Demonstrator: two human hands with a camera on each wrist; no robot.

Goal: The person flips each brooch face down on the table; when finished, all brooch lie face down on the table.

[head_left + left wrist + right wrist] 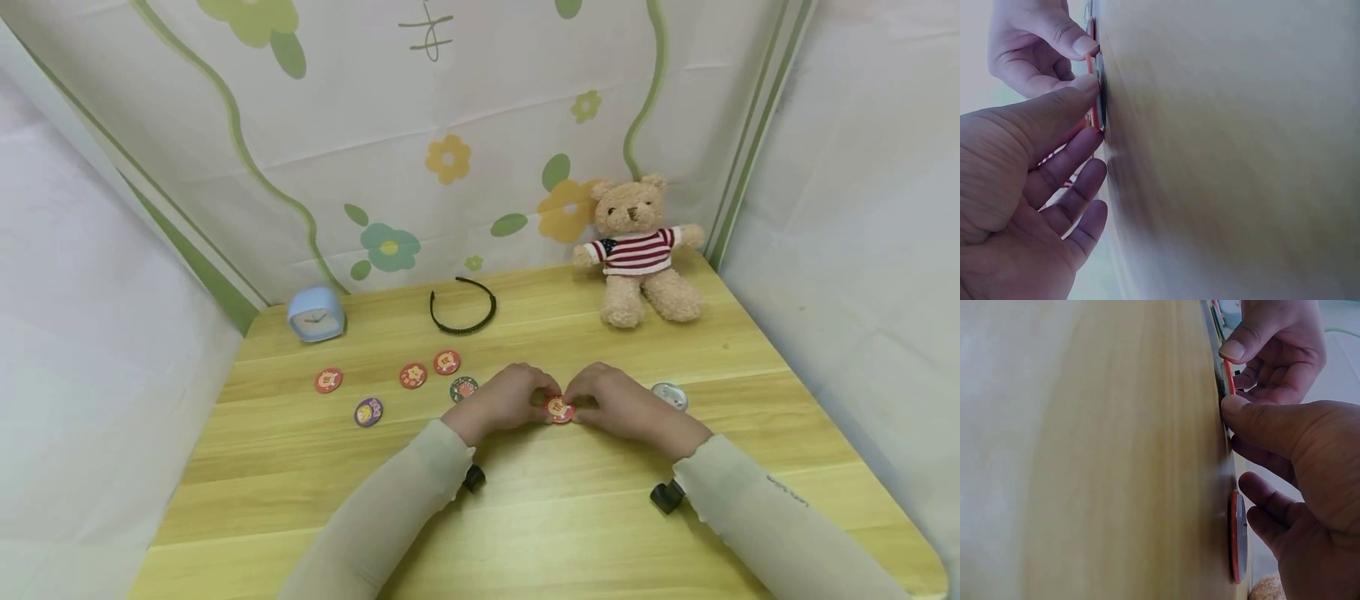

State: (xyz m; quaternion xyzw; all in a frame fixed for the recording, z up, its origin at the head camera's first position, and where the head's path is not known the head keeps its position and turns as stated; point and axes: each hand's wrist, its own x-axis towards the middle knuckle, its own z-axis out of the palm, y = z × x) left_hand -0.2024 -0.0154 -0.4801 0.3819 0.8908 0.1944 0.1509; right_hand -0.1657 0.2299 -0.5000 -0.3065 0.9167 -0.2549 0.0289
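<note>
Badge (558,409): held face up between both hands, slightly right of the table's (525,533) middle, well apart from its back edge; whether the table is touched cannot be told.
Left hand (517,396): closed to a pinch, the badge's left side held by thumb and forefinger.
Right hand (618,404): likewise pinched, on the right side.
Long axis: none given by the round shape; the face is kept roughly level.
Nearer hand: neither.
Silver badge (670,396): set beside the right hand, toward the table's right edge.
</note>
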